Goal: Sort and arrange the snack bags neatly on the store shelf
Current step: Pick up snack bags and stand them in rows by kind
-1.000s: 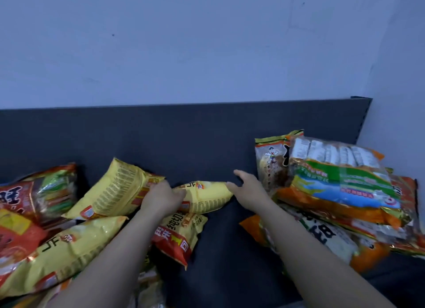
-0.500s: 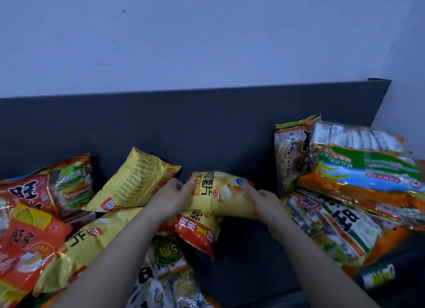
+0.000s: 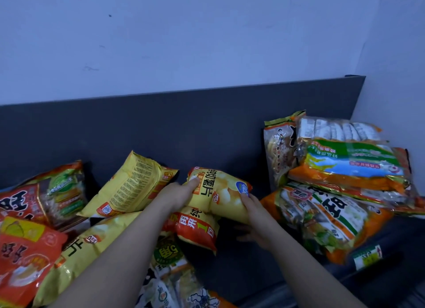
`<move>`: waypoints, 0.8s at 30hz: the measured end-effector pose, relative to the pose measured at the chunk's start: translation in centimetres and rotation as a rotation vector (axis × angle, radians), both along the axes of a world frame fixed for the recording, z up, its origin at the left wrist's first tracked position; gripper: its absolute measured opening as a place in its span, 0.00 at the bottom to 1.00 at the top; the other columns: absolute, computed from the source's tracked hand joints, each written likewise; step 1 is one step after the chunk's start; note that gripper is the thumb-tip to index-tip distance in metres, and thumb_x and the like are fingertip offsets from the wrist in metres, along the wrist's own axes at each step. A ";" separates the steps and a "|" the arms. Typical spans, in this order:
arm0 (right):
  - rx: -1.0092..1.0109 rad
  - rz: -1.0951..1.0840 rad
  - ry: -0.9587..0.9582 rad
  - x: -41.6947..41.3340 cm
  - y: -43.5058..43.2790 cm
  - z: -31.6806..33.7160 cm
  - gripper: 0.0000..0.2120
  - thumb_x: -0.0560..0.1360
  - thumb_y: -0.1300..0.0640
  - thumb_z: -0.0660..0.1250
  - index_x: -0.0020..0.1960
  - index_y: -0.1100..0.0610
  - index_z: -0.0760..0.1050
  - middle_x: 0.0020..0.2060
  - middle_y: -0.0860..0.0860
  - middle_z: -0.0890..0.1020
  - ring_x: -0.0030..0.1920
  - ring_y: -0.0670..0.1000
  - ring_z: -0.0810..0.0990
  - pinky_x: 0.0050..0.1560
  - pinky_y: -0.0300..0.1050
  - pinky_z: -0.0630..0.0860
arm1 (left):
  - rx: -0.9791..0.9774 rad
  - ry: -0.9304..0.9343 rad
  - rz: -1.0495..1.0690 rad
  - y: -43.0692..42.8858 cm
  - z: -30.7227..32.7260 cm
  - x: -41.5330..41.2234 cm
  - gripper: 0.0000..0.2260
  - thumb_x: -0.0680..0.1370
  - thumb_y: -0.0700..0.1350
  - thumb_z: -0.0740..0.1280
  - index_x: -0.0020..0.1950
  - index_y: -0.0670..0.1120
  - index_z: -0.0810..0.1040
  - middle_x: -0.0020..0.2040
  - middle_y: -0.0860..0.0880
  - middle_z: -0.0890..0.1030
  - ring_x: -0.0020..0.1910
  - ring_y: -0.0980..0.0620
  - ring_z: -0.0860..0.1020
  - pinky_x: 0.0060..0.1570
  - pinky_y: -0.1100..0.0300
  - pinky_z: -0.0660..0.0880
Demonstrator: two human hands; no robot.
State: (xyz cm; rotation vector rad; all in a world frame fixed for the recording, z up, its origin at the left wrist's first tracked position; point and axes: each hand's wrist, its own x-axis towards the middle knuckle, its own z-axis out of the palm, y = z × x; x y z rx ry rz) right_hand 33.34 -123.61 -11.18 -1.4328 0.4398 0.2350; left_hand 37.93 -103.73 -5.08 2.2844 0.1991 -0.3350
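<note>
A yellow chip bag [image 3: 220, 192] is held between both hands at the middle of the dark shelf [image 3: 207, 135]. My left hand [image 3: 177, 193] grips its left end, thumb on the front. Holding the right end is my right hand [image 3: 255, 218], fingers under the bag. Beneath it lies a yellow and red chip bag [image 3: 197, 231]. Another yellow bag [image 3: 131, 185] leans on the back panel to the left. A long yellow bag [image 3: 85, 252] lies lower left, partly under my left arm.
A stack of orange and green rice cracker bags [image 3: 345, 167] fills the right end of the shelf, by the side wall. Red and orange bags [image 3: 30, 215] crowd the left. More bags [image 3: 170, 282] lie near the front edge. A price tag [image 3: 368, 256] sits on the front rail.
Both hands took hold of the yellow chip bag, lifted it off the pile and turned its front towards me. The view has shifted slightly.
</note>
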 end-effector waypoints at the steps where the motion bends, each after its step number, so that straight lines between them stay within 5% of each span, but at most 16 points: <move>1: 0.021 0.004 0.007 0.0 0.1 -0.1 0.27 0.79 0.38 0.58 0.75 0.38 0.55 0.65 0.54 0.71 0.55 0.62 0.77 0.53 0.65 0.76 | -0.030 -0.006 0.004 0.2 0.0 0.2 0.41 0.71 0.74 0.57 0.68 0.41 0.74 0.64 0.41 0.78 0.61 0.42 0.77 0.64 0.49 0.71; 6: 0.055 0.023 0.017 0.5 -0.1 -0.5 0.26 0.79 0.36 0.57 0.74 0.36 0.55 0.68 0.56 0.71 0.60 0.66 0.75 0.59 0.68 0.73 | -0.194 0.096 0.022 0.8 -0.2 0.2 0.27 0.75 0.69 0.59 0.54 0.47 0.82 0.50 0.44 0.84 0.48 0.45 0.82 0.52 0.53 0.75; 13: 0.104 0.107 -0.007 0.7 0.1 -1.4 0.28 0.72 0.30 0.62 0.69 0.28 0.57 0.68 0.54 0.72 0.59 0.67 0.77 0.56 0.69 0.74 | -0.304 0.117 0.025 0.5 0.5 -0.3 0.26 0.71 0.70 0.65 0.50 0.49 0.85 0.48 0.46 0.86 0.48 0.42 0.83 0.60 0.46 0.75; 17: 0.091 0.068 -0.133 0.9 0.3 -1.2 0.26 0.74 0.33 0.63 0.70 0.32 0.61 0.62 0.48 0.78 0.59 0.59 0.80 0.59 0.65 0.75 | -0.452 0.129 0.068 -0.3 1.2 -0.7 0.28 0.72 0.66 0.67 0.63 0.48 0.78 0.55 0.47 0.82 0.54 0.45 0.79 0.55 0.50 0.74; 20: -0.005 0.032 -0.240 1.0 -0.4 -0.2 0.28 0.75 0.35 0.63 0.72 0.36 0.62 0.60 0.48 0.80 0.57 0.54 0.82 0.60 0.60 0.77 | -0.483 0.146 0.051 -1.1 1.1 -1.3 0.37 0.69 0.69 0.67 0.73 0.51 0.67 0.70 0.45 0.72 0.68 0.39 0.70 0.64 0.37 0.66; 24: -0.090 0.005 -0.272 0.7 -2.6 1.5 0.28 0.78 0.40 0.62 0.75 0.41 0.59 0.58 0.47 0.78 0.56 0.53 0.81 0.58 0.55 0.78 | -0.482 0.203 0.049 -2.4 -0.1 -2.3 0.43 0.67 0.75 0.62 0.76 0.54 0.61 0.74 0.43 0.67 0.71 0.37 0.66 0.66 0.34 0.64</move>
